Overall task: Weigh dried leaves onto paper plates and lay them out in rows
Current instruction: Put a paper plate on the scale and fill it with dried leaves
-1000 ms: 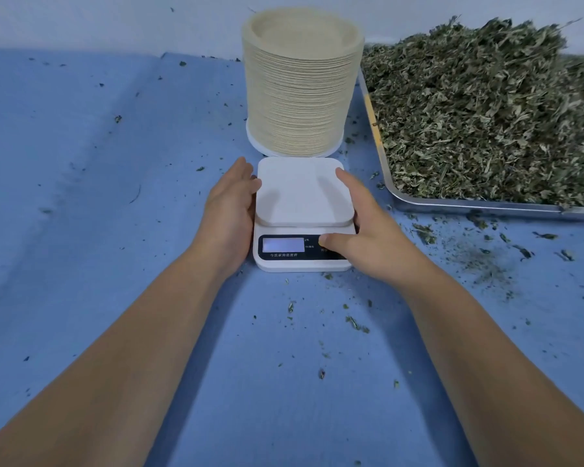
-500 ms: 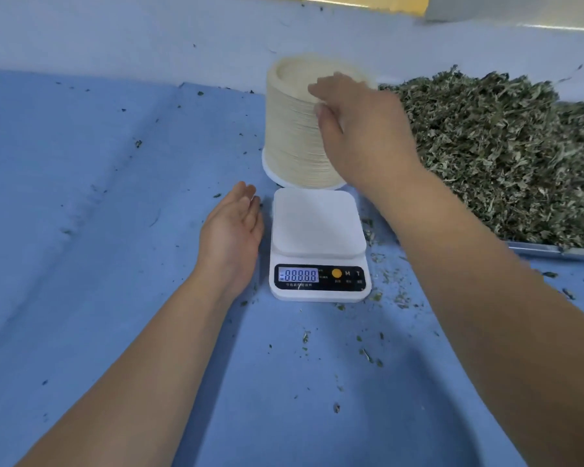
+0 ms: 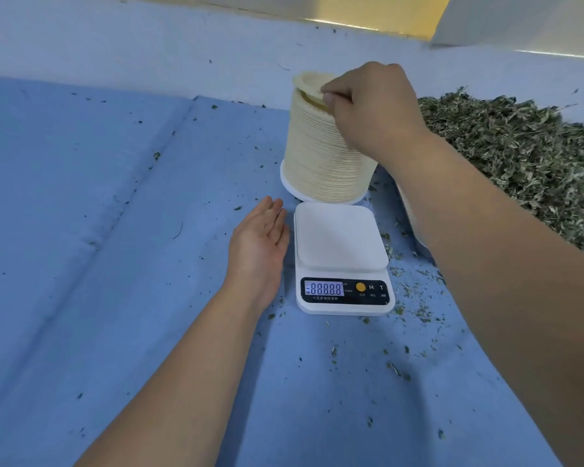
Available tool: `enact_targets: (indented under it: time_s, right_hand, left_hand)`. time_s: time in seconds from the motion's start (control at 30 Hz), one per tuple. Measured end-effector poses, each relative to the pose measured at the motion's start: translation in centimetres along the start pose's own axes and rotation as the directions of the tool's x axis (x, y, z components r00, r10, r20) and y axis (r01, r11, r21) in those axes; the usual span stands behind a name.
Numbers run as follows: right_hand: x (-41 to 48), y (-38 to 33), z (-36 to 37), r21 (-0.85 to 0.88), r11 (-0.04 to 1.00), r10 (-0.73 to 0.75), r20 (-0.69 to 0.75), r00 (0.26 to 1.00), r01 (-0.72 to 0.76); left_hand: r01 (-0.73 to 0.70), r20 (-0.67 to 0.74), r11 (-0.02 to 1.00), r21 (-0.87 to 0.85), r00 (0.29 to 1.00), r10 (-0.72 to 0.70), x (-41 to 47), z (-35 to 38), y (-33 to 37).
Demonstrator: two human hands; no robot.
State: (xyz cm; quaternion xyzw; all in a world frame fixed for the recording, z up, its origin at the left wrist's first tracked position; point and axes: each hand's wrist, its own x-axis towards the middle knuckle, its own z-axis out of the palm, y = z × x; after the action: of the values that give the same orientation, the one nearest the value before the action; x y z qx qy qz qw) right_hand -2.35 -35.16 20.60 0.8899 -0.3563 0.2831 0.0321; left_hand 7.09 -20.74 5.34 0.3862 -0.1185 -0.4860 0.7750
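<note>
**Top plate pinched at the stack**

The right hand (image 3: 368, 106) pinches the rim of the top plate (image 3: 312, 91), thumb and curled fingers clamped on it. The stack of paper plates (image 3: 321, 156) stands at 12 o'clock of the scale (image 3: 343, 261). At 9 o'clock the left hand (image 3: 258, 251) lies flat on the blue cloth (image 3: 115, 230), fingers straight and together. The dried leaves (image 3: 520, 156) are heaped at 2 o'clock.

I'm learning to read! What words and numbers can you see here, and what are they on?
"88888": lit display of the kitchen scale.
"M": scale's black panel, right of the orange button.
"T": same panel, right of the M.
Tiny print under display and buttons: too small to read.
Paper plates: no writing.
</note>
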Motion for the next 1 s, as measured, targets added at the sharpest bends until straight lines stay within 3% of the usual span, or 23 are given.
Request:
enact_targets:
  time_s: [0.13,0.23,0.5,0.67,0.77,1.0]
  right_hand:
    - [-0.4,-1.1,-0.9,0.089,0.996,0.008,-0.123,0.992,0.003]
    - [-1.5,-1.6,-1.0,0.12,0.989,-0.07,-0.164,0.984,0.09]
    - [-3.2,-1.3,-1.3,-0.02,0.977,-0.212,-0.075,0.974,0.211]
    - [-3.8,-0.7,-0.9,-0.013,0.994,-0.11,0.034,0.993,0.111]
    - [-3.8,-0.2,-0.5,-0.101,0.988,-0.109,0.068,0.992,0.116]
    - [-3.8,0.3,-1.1,-0.037,0.997,-0.071,-0.03,0.997,0.07]
  left_hand:
    - [0.018,0.008,0.999,-0.041,1.0,-0.018,-0.1,-0.2,0.2]
    - [0.042,0.022,0.996,-0.074,0.999,-0.041,-0.2,-0.3,0.4]
    - [0.044,0.025,0.997,-0.061,0.999,-0.043,-0.2,-0.2,0.2]
    - [0.046,0.05,0.999,-0.025,0.998,-0.045,-0.2,-0.2,-0.1]
    - [0.039,0.061,0.999,-0.008,0.997,-0.039,-0.1,-0.3,-0.1]
    - [0.012,0.1,1.0,0.013,0.995,-0.013,-0.2,-0.4,0.1]
